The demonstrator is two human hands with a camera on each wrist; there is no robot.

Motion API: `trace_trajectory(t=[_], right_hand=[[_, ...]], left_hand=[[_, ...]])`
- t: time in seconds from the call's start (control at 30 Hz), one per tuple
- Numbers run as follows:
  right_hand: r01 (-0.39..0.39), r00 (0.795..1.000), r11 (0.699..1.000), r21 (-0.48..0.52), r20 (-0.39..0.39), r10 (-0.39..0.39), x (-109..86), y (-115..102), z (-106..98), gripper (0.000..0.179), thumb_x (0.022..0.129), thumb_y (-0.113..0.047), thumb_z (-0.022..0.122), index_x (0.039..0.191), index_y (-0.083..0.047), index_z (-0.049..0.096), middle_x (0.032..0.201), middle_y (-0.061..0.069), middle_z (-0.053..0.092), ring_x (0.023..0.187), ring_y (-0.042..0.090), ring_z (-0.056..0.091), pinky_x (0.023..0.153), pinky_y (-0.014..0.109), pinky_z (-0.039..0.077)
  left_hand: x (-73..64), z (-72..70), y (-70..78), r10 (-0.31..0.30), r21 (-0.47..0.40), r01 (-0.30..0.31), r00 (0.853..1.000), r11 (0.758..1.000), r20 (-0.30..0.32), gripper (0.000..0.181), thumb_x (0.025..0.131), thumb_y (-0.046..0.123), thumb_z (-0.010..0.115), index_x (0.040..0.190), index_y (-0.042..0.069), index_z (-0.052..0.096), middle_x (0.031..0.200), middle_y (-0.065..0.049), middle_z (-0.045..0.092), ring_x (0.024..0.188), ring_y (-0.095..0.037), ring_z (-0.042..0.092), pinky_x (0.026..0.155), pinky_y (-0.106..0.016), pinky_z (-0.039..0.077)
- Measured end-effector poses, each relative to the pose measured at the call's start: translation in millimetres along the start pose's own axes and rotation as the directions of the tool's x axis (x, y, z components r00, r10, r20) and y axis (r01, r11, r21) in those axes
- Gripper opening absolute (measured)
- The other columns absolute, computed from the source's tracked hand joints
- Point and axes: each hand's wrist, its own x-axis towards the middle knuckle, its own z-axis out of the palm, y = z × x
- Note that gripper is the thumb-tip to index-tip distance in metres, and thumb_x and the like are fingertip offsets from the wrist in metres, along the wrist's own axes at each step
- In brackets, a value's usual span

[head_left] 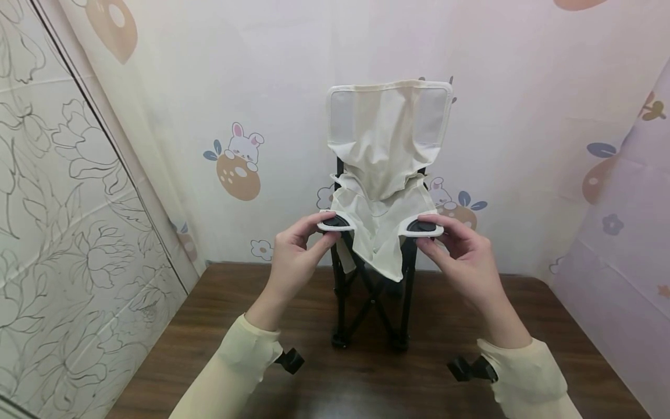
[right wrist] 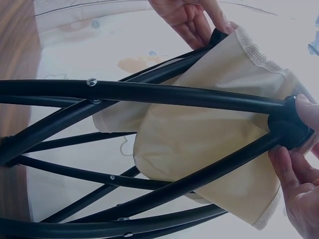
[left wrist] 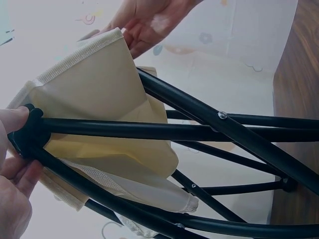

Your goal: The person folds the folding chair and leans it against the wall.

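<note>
Head view. A small folding chair point(head_left: 378, 226) stands just right of centre on a wooden table point(head_left: 235, 326), in front of a printed curtain point(head_left: 293, 58). The left hand point(head_left: 294, 250), left of centre, pinches one front seat corner, fingers above and thumb below; the right hand point(head_left: 468, 262), right of centre, pinches the other in the same way. A black corner cap point(head_left: 335, 222) shows beside the left fingertips. The backrest point(head_left: 384, 116) is upright, and both front corners sit on the black tubes. The seat cloth sags into a deep fold between the hands, and the crossed tubes stand steep; the chair is judged part-way between folded and fully spread. Its direction of working cannot be told; a taut seat is not yet reached. No container can be made out.

Left wrist view. At the left edge, the left hand grips a black joint point(left wrist: 30, 132) where two tubes meet. The slack cloth point(left wrist: 99, 79) hangs at left and centre; the right hand appears at the top, beside the cloth's far edge.

Right wrist view. At the right edge, the right hand pinches the matching joint point(right wrist: 289, 124). The left hand, upper centre, holds the opposite corner. The crossed tubes carry rivets point(right wrist: 91, 82); the cloth's hollow holds nothing visible.
</note>
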Motion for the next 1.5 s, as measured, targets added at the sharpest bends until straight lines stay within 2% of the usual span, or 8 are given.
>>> trace_trajectory(t=[0.5, 0.8, 1.1, 1.5], right_hand=[[0.004, 1.000, 0.999, 0.034, 0.010, -0.004, 2.0, 1.6, 0.4, 0.043, 0.093, 0.019, 0.075, 0.134, 0.012, 0.068, 0.123, 0.010, 0.072, 0.112, 0.015, 0.071, 0.104, 0.022, 0.056], [-0.006, 1.000, 1.000, -0.006, 0.015, 0.006, 2.5, 0.7, -0.1, 0.044, 0.093, 0.018, 0.076, 0.135, 0.010, 0.068, 0.123, 0.009, 0.072, 0.112, 0.015, 0.071, 0.103, 0.022, 0.056], [-0.033, 0.999, 0.998, -0.046, 0.014, 0.033, 3.2, 0.1, 0.5, 0.043, 0.094, 0.016, 0.076, 0.136, 0.008, 0.069, 0.124, 0.007, 0.072, 0.114, 0.014, 0.071, 0.104, 0.021, 0.055], [-0.038, 0.999, 0.998, -0.048, 0.027, 0.039, 7.0, -2.1, 3.6, 0.042, 0.094, 0.015, 0.077, 0.136, 0.008, 0.069, 0.124, 0.006, 0.074, 0.115, 0.013, 0.072, 0.103, 0.021, 0.056]], left_hand=[[0.7, 1.6, -0.2, -0.010, 0.004, 0.010, 1.000, 1.000, 0.004, 0.033, 0.097, -0.006, 0.079, 0.129, -0.003, 0.076, 0.123, -0.015, 0.078, 0.114, -0.022, 0.074, 0.100, -0.031, 0.060], [0.3, 3.2, 0.0, -0.018, 0.005, 0.018, 1.000, 1.000, 0.007, 0.033, 0.098, -0.005, 0.078, 0.130, -0.002, 0.076, 0.128, -0.011, 0.078, 0.116, -0.024, 0.074, 0.102, -0.033, 0.060], [1.3, 3.6, 2.3, -0.030, -0.002, 0.030, 0.999, 1.000, 0.009, 0.033, 0.097, -0.006, 0.078, 0.130, -0.002, 0.076, 0.126, -0.013, 0.078, 0.113, -0.024, 0.074, 0.101, -0.032, 0.060], [3.4, 1.8, 4.0, -0.076, 0.000, 0.076, 0.997, 0.997, 0.017, 0.034, 0.097, -0.003, 0.080, 0.131, 0.002, 0.077, 0.125, -0.012, 0.079, 0.117, -0.024, 0.075, 0.104, -0.035, 0.059]])
